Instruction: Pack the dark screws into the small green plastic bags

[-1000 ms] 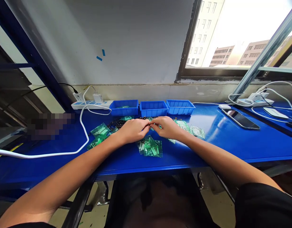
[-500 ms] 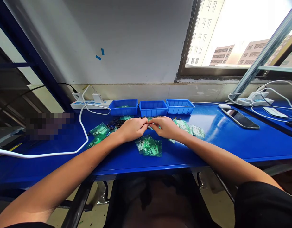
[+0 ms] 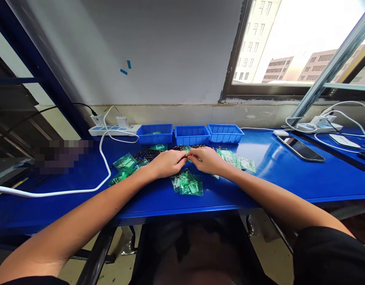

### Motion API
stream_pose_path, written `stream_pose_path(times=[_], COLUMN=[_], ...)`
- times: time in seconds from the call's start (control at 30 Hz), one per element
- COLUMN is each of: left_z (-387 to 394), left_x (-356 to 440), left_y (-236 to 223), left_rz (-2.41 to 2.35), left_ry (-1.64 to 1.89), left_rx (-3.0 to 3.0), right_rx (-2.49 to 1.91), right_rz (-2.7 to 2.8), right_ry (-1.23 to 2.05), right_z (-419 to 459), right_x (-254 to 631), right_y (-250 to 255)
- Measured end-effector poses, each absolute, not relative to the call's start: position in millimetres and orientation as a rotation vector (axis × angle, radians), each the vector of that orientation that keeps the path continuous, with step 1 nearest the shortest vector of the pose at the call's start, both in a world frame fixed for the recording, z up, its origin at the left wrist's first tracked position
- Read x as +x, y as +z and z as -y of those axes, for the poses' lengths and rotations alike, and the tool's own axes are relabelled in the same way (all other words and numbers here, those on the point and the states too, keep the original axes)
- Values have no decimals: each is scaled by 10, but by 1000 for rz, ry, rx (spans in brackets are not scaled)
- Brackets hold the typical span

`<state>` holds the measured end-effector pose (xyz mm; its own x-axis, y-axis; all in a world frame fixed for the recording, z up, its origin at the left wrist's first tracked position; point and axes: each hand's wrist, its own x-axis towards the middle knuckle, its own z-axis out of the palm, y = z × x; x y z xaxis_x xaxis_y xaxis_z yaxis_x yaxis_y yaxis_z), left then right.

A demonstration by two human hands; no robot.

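My left hand (image 3: 167, 163) and my right hand (image 3: 206, 159) meet knuckle to knuckle over the blue bench (image 3: 274, 174), fingers curled into pinches around a small green bag that I can barely see between them. Just below the hands lies a pile of green plastic bags (image 3: 187, 183) holding small white parts. More green bags (image 3: 124, 164) lie to the left and others (image 3: 238, 160) to the right. A scatter of small black parts (image 3: 147, 154) sits behind my left hand.
Three blue bins (image 3: 191, 135) stand in a row at the back. A white power strip (image 3: 114, 129) with a thick white cable (image 3: 81, 190) lies at the left. A phone (image 3: 301, 149) and another power strip (image 3: 316, 126) with cables are at the right, under the window.
Both hands stay together at the same spot; the fingers have shifted slightly against each other. Nothing else has moved.
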<state>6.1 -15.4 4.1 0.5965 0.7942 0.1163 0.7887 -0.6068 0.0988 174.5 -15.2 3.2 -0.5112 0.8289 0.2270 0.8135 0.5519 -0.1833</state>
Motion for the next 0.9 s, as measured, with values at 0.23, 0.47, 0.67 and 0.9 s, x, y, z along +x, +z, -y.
stream_pose_path(times=[0.23,0.47,0.67,0.9], left_z=[132,152,165,159], left_x=[64,73,85,92], left_y=[25,33,48,40], left_rz=[-1343,-1417,-1429,-1514], left_ry=[226,179,118,69], left_rx=[2778,2746,2748,2742], right_rx=[-1437,-1419,-1433,-1342], right_rz=[2557,2536,2430,2442], right_ry=[10,15,45,115], right_z=[166,172,159,139], right_x=[1717,1710,1744,1778], right_y=[38,37,64,61])
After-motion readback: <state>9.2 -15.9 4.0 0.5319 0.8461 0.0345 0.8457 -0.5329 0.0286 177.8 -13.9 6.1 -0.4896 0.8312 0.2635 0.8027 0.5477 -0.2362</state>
